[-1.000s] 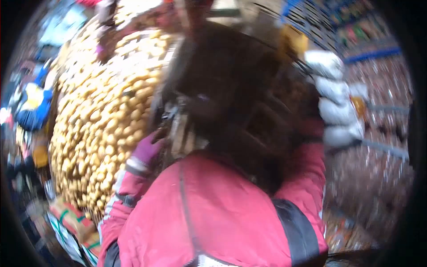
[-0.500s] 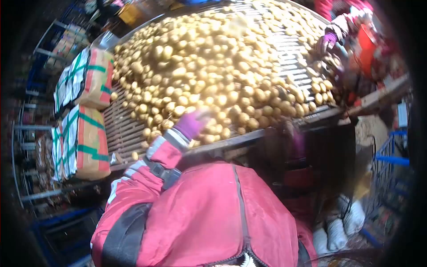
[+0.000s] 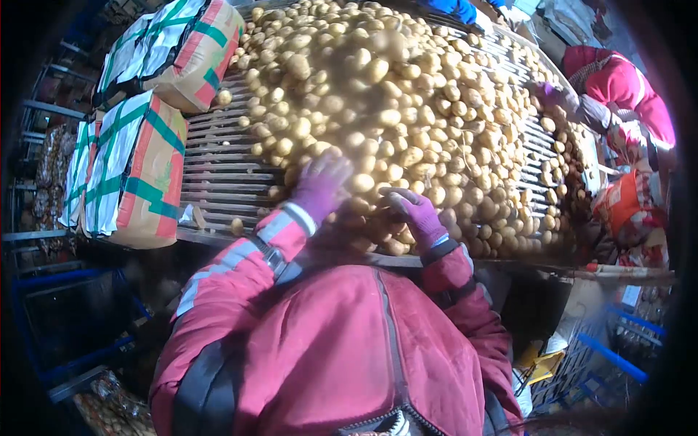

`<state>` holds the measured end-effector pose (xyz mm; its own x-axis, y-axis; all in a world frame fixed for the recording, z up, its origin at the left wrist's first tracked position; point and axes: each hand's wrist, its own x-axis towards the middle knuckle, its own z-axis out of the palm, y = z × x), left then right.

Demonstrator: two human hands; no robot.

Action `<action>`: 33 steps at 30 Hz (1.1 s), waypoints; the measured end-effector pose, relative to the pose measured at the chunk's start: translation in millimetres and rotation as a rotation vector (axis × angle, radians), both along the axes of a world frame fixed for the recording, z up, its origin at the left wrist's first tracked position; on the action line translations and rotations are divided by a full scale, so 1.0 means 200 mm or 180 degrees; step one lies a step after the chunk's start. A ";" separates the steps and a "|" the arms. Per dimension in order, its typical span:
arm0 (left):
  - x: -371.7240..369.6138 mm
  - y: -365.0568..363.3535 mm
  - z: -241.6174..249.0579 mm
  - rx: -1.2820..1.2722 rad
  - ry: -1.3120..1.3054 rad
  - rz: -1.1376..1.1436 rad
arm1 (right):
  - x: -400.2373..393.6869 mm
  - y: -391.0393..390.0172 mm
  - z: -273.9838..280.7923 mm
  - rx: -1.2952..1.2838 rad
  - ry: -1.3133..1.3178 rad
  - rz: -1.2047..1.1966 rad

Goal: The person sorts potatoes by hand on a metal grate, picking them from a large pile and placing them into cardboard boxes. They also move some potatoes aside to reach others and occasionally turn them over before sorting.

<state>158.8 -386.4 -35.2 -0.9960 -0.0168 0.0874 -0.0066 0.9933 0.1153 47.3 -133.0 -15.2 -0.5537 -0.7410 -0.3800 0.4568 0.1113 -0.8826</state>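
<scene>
Several potatoes (image 3: pixel 407 155) lie heaped on a slatted table (image 3: pixel 225 174). My left hand (image 3: pixel 322 182), in a purple glove, rests on the near left part of the heap with its fingers spread among the potatoes. To its right, my right hand (image 3: pixel 414 213), gloved in purple too, is bent over the potatoes near the table's front edge. Its fingers are curled, and something dark shows at the fingertips, too unclear to name.
Two stacked-paper bundles with green tape (image 3: pixel 156 163) (image 3: pixel 211 54) stand at the table's left. Across on the right, a co-worker in a red jacket (image 3: pixel 618 83) reaches toward the potatoes. A blue sleeve (image 3: pixel 451 9) shows at the far edge. An orange container (image 3: pixel 618 203) is at the right.
The view has shifted. My right hand has come up from below the table edge onto the potatoes beside my left hand. A blue-sleeved arm now shows at the far edge.
</scene>
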 end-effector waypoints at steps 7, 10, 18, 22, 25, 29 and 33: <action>0.29 -0.46 -0.16 -0.0295 0.0185 0.0162 | 0.00 0.03 0.08 0.0097 -0.0197 -0.0492; 0.15 -0.60 0.06 0.0881 0.0012 0.0926 | -0.01 0.06 0.03 0.0125 -0.0141 -0.0608; -0.50 -0.85 -0.07 -0.0087 -0.1458 -0.0296 | -0.01 -0.04 0.15 0.0227 -0.0026 -0.0667; -0.68 -0.67 0.26 0.1190 -0.0435 0.0257 | -0.02 -0.07 0.16 0.0326 -0.0053 -0.0670; -0.87 -0.70 -0.09 0.0382 -0.0022 -0.0092 | -0.03 -0.15 0.25 0.0197 -0.0043 -0.0593; -0.86 -0.58 0.03 0.0111 -0.0288 0.0325 | -0.06 -0.20 0.19 0.0194 -0.0197 -0.0617; -0.75 -0.56 0.05 0.0414 -0.0756 0.0443 | -0.08 -0.22 0.15 0.0229 -0.0424 -0.0474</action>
